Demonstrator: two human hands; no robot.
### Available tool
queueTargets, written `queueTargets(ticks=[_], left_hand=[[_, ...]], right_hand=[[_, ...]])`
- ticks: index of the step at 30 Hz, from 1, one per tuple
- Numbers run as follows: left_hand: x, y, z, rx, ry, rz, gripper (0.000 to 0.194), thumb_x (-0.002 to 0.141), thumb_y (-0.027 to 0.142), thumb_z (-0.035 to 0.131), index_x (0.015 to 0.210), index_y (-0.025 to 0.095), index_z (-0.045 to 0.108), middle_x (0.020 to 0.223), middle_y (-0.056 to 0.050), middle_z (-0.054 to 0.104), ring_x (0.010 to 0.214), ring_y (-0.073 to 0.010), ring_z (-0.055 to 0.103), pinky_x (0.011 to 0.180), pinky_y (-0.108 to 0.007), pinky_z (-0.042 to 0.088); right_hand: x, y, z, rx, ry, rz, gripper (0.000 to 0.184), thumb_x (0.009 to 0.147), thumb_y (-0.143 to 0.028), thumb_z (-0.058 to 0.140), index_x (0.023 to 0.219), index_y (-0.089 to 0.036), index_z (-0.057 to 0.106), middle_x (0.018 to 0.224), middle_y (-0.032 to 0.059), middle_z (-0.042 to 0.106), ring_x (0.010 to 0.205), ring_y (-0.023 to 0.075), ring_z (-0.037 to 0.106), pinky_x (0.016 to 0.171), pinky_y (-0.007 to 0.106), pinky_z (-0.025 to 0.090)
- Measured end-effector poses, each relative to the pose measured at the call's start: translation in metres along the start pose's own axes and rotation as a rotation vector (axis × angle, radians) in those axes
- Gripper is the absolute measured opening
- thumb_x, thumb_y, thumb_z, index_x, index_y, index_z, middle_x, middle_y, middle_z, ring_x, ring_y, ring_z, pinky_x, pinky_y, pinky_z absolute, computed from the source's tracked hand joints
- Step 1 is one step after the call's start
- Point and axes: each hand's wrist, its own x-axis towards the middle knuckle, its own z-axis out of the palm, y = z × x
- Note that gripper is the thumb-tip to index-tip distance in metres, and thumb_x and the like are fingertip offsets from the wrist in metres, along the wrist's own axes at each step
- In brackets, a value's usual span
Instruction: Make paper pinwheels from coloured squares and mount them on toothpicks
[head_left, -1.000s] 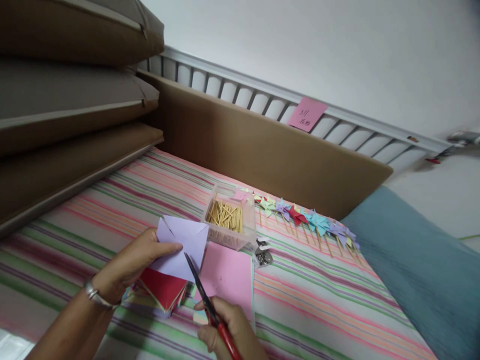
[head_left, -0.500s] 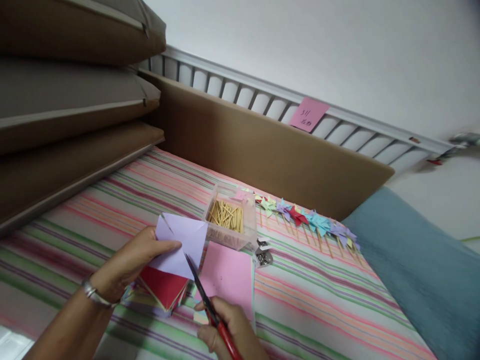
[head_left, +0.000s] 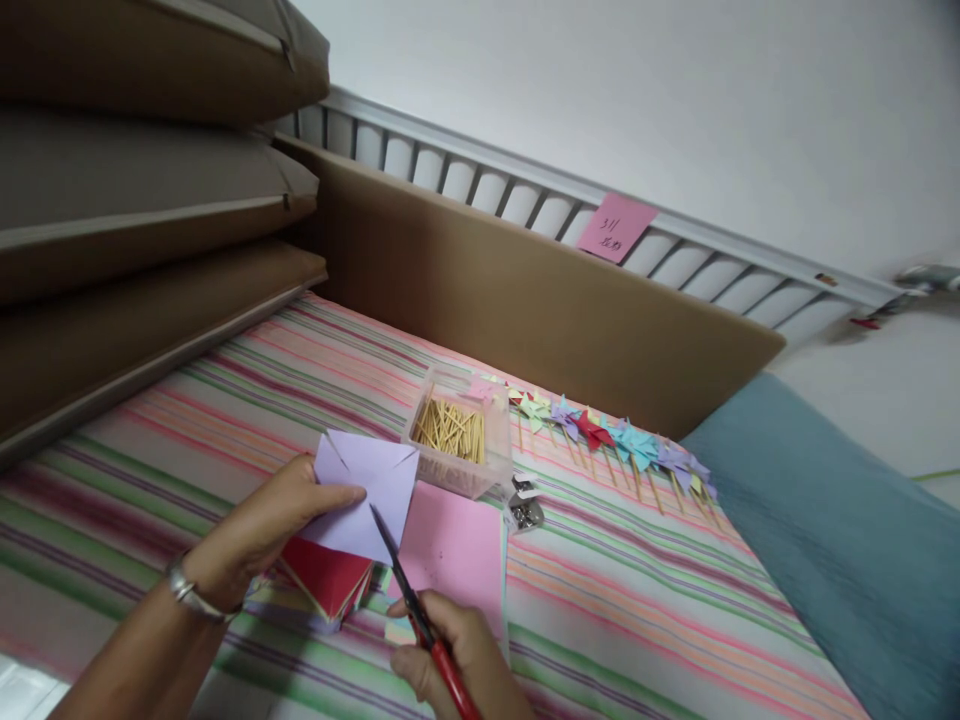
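Note:
A square sheet of purple paper (head_left: pixel 379 468) is pinched in my left hand (head_left: pixel 289 510), thumb on top. Slits run inward from its two upper corners. My right hand (head_left: pixel 469 650) grips red-handled scissors (head_left: pixel 407 592), whose dark blades lie closely together across the lower right part of the purple sheet. Whether the blades have paper between them I cannot tell. Partly hidden under the sheet and my left hand is a stack of coloured paper squares (head_left: pixel 326 580), red on top. A pile of pink paper (head_left: pixel 454 550) lies beside the scissors.
Behind the papers stands a clear plastic box (head_left: pixel 500 430) of thin wooden sticks (head_left: pixel 452 430). Next to it is a small clear container (head_left: pixel 526 512) of metal pieces. Paper pinwheels on sticks (head_left: pixel 634 445) line the back right. Stacked brown cushions (head_left: pixel 165 290) rise at left.
The purple sheet has shifted very slightly right, and the slit at its upper right corner shows more clearly. My hands and the scissors keep nearly the same pose.

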Motion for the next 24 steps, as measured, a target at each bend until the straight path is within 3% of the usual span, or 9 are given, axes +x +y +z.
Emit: queueTargets(ticks=[14, 24], left_hand=[[-0.002, 0.002, 0.000, -0.005, 0.030, 0.000, 0.025, 0.063, 0.021, 0.071, 0.086, 0.014, 0.072, 0.071, -0.007, 0.073, 0.066, -0.0237, 0.066, 0.063, -0.030, 0.050], [-0.003, 0.003, 0.000, -0.001, 0.023, -0.016, 0.023, 0.063, 0.021, 0.071, 0.085, 0.014, 0.072, 0.071, -0.008, 0.073, 0.067, -0.0253, 0.067, 0.065, -0.033, 0.051]], right_hand=[[0.014, 0.023, 0.006, 0.047, -0.069, -0.016, 0.042, 0.071, -0.044, 0.062, 0.105, -0.018, 0.062, 0.069, -0.0024, 0.045, 0.055, 0.0112, 0.043, 0.054, 0.023, 0.038], [0.016, 0.027, 0.007, 0.038, -0.060, -0.046, 0.042, 0.071, -0.045, 0.060, 0.103, -0.017, 0.062, 0.067, -0.0027, 0.042, 0.054, 0.0113, 0.042, 0.051, 0.023, 0.036]])
